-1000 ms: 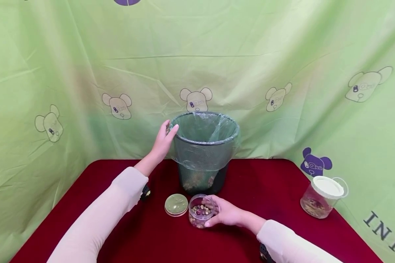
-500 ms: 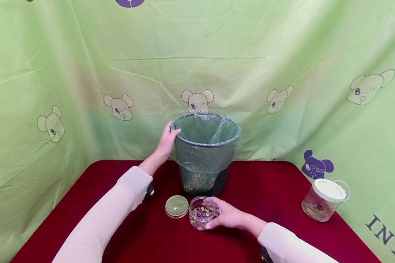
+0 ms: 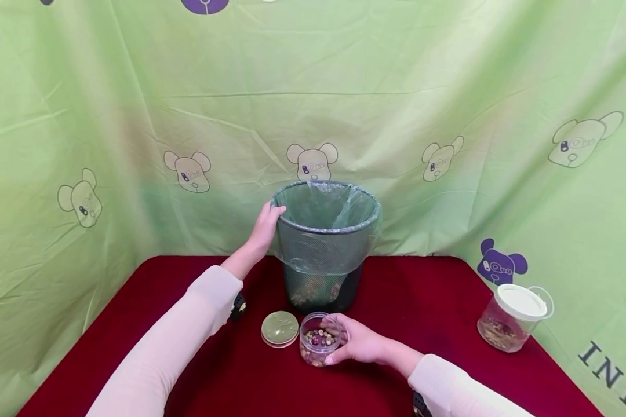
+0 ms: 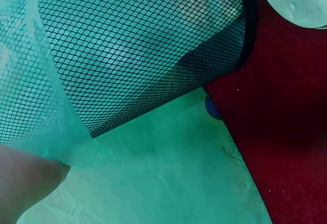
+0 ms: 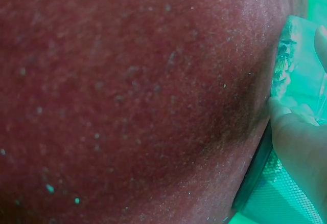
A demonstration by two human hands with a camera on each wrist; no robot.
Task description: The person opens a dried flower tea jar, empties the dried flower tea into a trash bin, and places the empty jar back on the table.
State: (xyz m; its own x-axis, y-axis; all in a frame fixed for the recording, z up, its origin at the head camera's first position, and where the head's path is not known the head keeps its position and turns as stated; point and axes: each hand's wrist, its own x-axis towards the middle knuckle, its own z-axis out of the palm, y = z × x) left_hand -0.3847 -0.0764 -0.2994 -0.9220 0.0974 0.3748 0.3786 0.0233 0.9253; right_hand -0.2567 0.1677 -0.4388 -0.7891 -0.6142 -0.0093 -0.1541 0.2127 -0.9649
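At the left of a mesh wastebasket (image 3: 318, 249) lined with a clear plastic bag, my left hand (image 3: 263, 227) grips the rim, thumb over the top and fingers mostly hidden behind the side. In the left wrist view the basket's mesh wall (image 4: 138, 45) fills the upper left, with part of the hand (image 4: 30, 180) below the bag. My right hand (image 3: 360, 340) holds a clear round jar (image 3: 313, 354) from its right side, low at the table. Small dried buds show inside the uncovered jar. A round lid (image 3: 280, 327) lies just left of it.
Toward the table's right edge stands a clear tub (image 3: 503, 324) with a white lid and a handle, dried brown pieces inside. A dark red cloth (image 3: 407, 301) covers the table. Green printed curtain (image 3: 396, 69) hangs close behind the basket and along both sides.
My left hand has settled onto the wastebasket rim, its thumb coming down over the edge. The right hand and the jar stay in place; the head view shifts slightly.
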